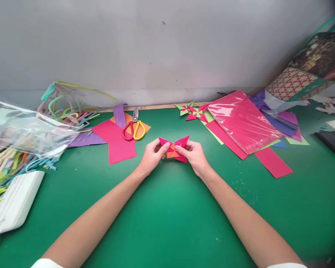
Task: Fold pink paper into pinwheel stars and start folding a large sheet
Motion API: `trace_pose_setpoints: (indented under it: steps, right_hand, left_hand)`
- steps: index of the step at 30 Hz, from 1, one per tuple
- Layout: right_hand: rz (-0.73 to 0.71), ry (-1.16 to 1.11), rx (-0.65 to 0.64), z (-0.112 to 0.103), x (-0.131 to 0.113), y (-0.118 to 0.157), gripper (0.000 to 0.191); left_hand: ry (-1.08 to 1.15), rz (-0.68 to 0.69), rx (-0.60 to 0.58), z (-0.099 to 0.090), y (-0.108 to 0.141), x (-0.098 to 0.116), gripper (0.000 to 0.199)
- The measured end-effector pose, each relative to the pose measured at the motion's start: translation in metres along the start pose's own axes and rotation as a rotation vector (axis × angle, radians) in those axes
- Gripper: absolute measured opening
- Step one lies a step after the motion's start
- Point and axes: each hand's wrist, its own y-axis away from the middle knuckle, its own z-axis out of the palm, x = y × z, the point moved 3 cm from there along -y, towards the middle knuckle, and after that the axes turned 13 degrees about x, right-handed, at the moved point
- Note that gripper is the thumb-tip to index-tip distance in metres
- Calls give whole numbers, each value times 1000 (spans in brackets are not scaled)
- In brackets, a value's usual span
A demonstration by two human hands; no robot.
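A folded paper star [173, 153] in pink and orange is held up between my two hands over the green table. My left hand [154, 153] pinches its left point between thumb and fingers. On the other side my right hand [194, 153] grips the right part, thumb on top near the orange centre. The fingertips behind the paper are hidden. Beyond and to the left lie scissors [134, 126] with one red and one yellow handle, resting on pink paper [118, 147] and orange paper [145, 127].
Finished-looking folded stars [195, 112] in green and pink lie at the back. A clear-wrapped pack of pink paper [242, 121] covers loose sheets at right. Colourful strips [64, 108], a plastic bag [30, 126] and a white box-like object [19, 199] crowd the left. A wall [156, 48] bounds the back.
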Motion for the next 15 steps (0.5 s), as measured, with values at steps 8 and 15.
trace_pose_setpoints:
  steps: [8, 15]
  right_hand:
    - [-2, -12, -42, 4, -1, 2, 36]
    - [18, -28, -72, 3, 5, 0, 40]
  left_hand:
    - [1, 8, 48, -2, 2, -2, 38]
    - [11, -28, 85, -5, 3, -6, 48]
